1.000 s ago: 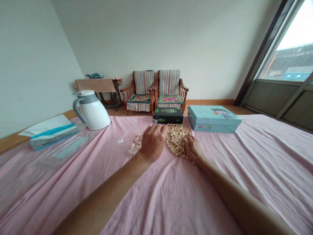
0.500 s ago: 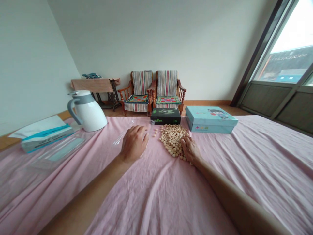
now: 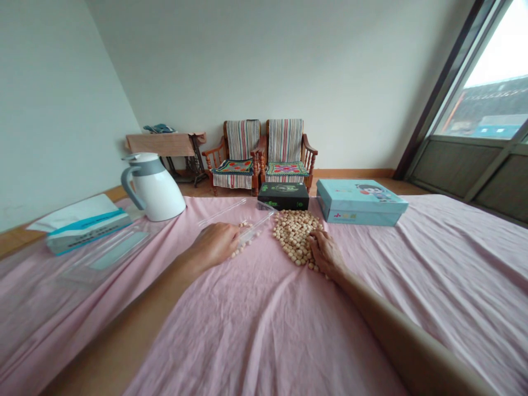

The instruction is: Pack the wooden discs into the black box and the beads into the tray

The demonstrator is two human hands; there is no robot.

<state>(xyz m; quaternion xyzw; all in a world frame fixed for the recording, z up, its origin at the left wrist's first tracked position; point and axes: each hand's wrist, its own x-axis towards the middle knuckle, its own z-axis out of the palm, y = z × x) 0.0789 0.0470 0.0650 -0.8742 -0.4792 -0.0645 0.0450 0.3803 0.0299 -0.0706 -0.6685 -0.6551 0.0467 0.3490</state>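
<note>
A heap of pale tan, round nuts (image 3: 296, 234) lies on the pink cloth. My right hand (image 3: 325, 252) rests against the heap's right edge, its fingers loosely bent and touching the nuts. To the left is a clear plastic container (image 3: 259, 221), tilted on the cloth. My left hand (image 3: 216, 243) is closed at its near left side, apparently gripping its edge; the fingertips are hidden. A few loose nuts (image 3: 234, 254) lie beside this hand, and others show at or through the clear plastic.
Behind the heap stand a black box (image 3: 283, 197) and a light blue box (image 3: 363, 203). A white jug (image 3: 159, 192), a tissue pack (image 3: 88, 231) and another clear plastic piece (image 3: 117, 250) are at the left. Two chairs (image 3: 264, 151) stand beyond the cloth-covered surface (image 3: 264, 330).
My left hand has turned and closed at the clear container, which now sits tilted and farther right. More loose nuts show near it. My right hand stays at the heap.
</note>
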